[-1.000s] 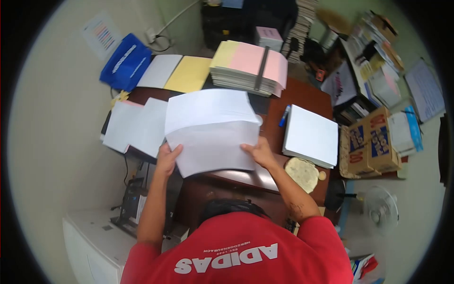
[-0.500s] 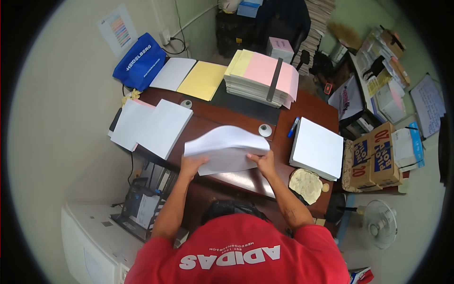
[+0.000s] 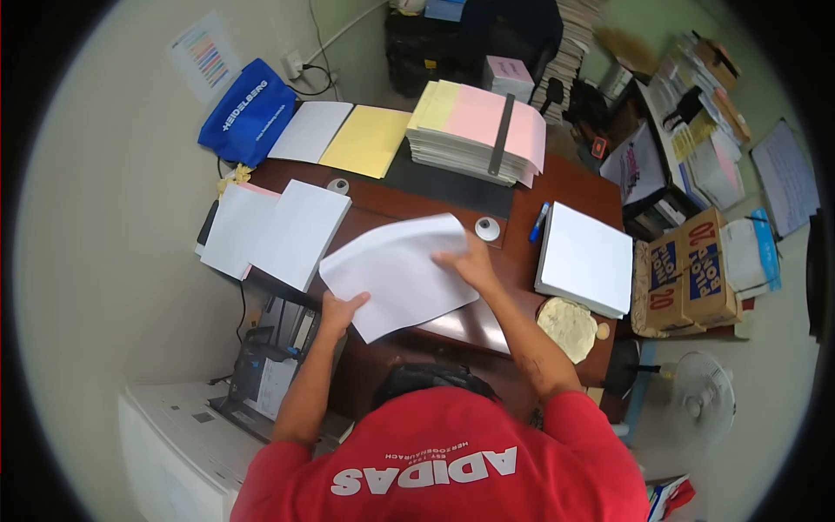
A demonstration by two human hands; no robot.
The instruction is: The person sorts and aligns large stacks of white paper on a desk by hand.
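Between my hands is a bundle of white paper sheets [image 3: 400,274], slightly curved and tilted above the brown desk. My left hand [image 3: 342,315] grips its lower left edge, thumb on top. My right hand [image 3: 467,263] holds the right edge, thumb pressed on the upper face and the other fingers hidden behind. To the left lie white paper stacks [image 3: 309,230] set at an angle to each other. On the right stands a neat white paper stack [image 3: 584,261] with a blue marker [image 3: 539,222] beside it.
At the back of the desk [image 3: 370,209] are a strapped pile of pink and yellow sheets [image 3: 474,135], yellow paper [image 3: 365,143] and a blue bag [image 3: 248,113]. A round pale pad [image 3: 567,331] sits near the right edge. Cardboard boxes [image 3: 687,274] and a fan [image 3: 696,404] stand further right.
The sheets have turned from level to slanting, right side further up the desk. My right hand has moved up and my left hand slightly down and left. Both keep their hold.
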